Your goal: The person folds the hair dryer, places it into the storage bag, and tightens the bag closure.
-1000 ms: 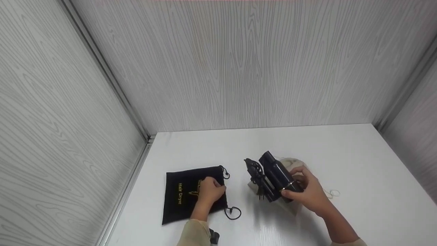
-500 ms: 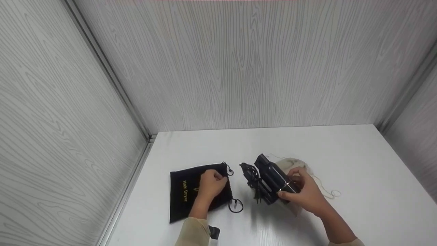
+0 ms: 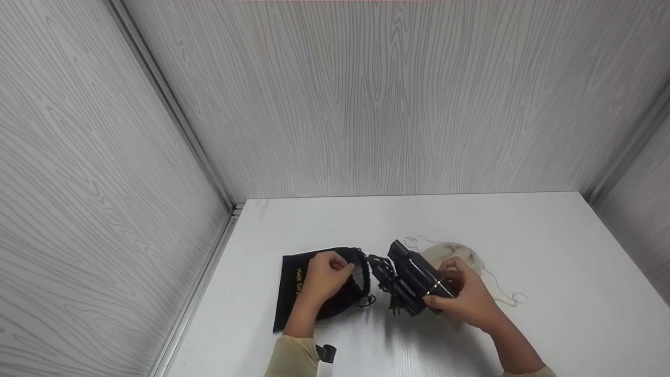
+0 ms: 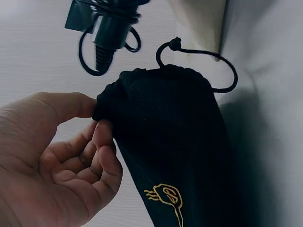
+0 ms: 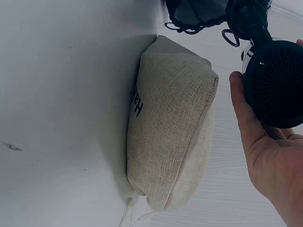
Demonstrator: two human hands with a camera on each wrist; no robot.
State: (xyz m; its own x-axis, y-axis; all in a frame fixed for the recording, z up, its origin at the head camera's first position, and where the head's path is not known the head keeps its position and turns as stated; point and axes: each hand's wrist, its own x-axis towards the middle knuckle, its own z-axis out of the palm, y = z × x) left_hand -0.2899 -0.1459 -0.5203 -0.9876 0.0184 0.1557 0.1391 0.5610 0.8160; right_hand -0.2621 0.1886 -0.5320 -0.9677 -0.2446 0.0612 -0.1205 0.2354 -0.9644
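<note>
A black drawstring bag [image 3: 293, 283] with yellow "Hair Dryer" lettering lies left of centre. In the left wrist view my left hand [image 4: 61, 156] pinches the edge of its gathered mouth between thumb and index finger; the other fingers curl in. The bag's mouth gapes toward the right in the head view. My right hand [image 3: 466, 293] grips a dark hair dryer [image 3: 419, 272] by its rear end, above the table. Its cord [image 3: 384, 275] is bundled beside the handle, close to the bag's opening. The right wrist view shows the dryer's round rear grille [image 5: 279, 85].
Beneath and behind the dryer lies a full-looking beige cloth bag [image 5: 175, 123] with dark lettering and pale drawstrings. A black strap-like piece [image 3: 327, 353] shows at the left sleeve. Grey wood-grain panels [image 3: 366, 104] enclose the white table [image 3: 324, 214].
My left hand has drawn the black bag rightward, and its mouth has opened. The dryer in my right hand has shifted slightly left and down, so bag and cord are now closer.
</note>
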